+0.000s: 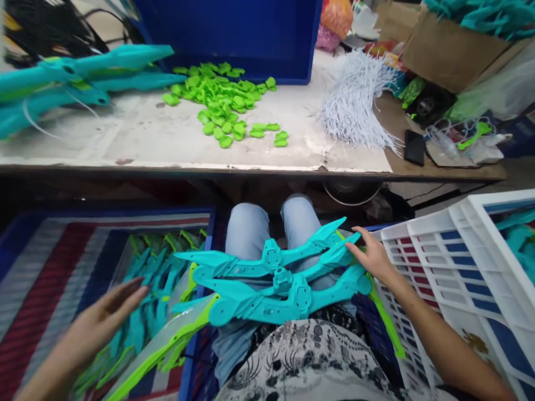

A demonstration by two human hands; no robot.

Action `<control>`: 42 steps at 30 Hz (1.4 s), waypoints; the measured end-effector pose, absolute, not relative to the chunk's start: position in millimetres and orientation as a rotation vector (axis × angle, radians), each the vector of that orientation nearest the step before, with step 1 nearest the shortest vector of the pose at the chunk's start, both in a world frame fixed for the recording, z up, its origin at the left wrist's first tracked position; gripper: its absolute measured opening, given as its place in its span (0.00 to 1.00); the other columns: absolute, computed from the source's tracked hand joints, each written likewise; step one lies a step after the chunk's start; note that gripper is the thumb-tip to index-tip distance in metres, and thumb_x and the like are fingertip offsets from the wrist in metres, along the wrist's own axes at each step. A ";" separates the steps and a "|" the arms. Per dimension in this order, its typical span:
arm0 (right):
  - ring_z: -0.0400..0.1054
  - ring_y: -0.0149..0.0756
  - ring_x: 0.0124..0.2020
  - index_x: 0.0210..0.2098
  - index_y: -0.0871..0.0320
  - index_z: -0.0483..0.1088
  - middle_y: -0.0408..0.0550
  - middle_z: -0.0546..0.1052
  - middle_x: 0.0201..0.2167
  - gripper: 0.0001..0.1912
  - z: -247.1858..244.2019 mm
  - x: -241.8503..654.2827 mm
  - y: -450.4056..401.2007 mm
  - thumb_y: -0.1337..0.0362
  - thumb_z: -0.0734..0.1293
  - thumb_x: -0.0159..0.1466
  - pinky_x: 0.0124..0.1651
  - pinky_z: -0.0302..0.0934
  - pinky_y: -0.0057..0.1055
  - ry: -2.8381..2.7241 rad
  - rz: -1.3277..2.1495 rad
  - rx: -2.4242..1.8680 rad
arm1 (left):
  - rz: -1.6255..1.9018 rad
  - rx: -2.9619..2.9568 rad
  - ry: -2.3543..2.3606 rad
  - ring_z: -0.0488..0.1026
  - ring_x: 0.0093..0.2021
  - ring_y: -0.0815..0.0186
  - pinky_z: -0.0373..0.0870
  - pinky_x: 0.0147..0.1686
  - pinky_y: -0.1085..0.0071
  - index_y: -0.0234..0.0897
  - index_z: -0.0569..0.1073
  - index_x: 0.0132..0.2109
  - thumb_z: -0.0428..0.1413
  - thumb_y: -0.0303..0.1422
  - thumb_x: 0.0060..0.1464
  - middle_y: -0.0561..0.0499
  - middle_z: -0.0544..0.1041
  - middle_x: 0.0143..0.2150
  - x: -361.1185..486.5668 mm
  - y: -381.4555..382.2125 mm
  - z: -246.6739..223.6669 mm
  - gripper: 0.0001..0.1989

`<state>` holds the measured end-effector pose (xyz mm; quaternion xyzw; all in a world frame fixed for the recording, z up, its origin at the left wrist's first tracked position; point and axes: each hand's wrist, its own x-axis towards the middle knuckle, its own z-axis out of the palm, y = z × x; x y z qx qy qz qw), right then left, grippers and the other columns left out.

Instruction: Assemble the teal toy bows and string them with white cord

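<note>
Smooth, matt plastic turquoise pieces (261, 308), denim cloth trousers (247, 228), matt cardboard box (447, 50)

"What sort of place is this?"

"It looks like a small assembly workshop. A stained workbench (137, 139) carries a heap of loose green plastic parts (225, 103) and a bundle of white strings (355, 100)."

"What else shows it?"

"Turquoise plastic pieces (254, 303) lie across a seated person's lap (248, 225), and more sit in a cardboard box (447, 47) and a white crate (493, 245)."
</note>
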<state>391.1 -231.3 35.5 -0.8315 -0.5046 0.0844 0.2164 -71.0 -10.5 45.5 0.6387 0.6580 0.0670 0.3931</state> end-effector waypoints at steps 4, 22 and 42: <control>0.72 0.40 0.30 0.52 0.58 0.65 0.49 0.77 0.31 0.27 39.9 396.7 -237.1 0.45 0.57 0.63 0.32 0.63 0.33 -1.297 0.469 -2.376 | 0.208 1.716 1.427 0.72 0.53 0.51 0.65 0.56 0.59 0.48 0.76 0.45 0.59 0.61 0.32 0.53 0.78 0.50 -34.7 -30.8 78.7 0.34; 0.70 0.43 0.47 0.54 0.63 0.67 0.58 0.74 0.47 0.25 21.3 167.5 -24.2 0.57 0.67 0.61 0.49 0.63 0.35 -1.896 1.089 -1.782 | 0.109 1.347 1.156 0.65 0.21 0.69 0.61 0.24 0.74 0.32 0.69 0.46 0.54 0.56 0.48 0.58 0.68 0.21 -56.6 -13.4 11.1 0.31; 0.71 0.40 0.43 0.58 0.56 0.63 0.51 0.75 0.44 0.29 30.8 163.0 38.5 0.48 0.64 0.63 0.42 0.61 0.31 -2.359 0.731 -1.600 | 0.099 1.540 1.260 0.58 0.17 0.70 0.51 0.18 0.75 0.33 0.69 0.36 0.56 0.58 0.40 0.59 0.62 0.15 -55.6 50.8 16.9 0.31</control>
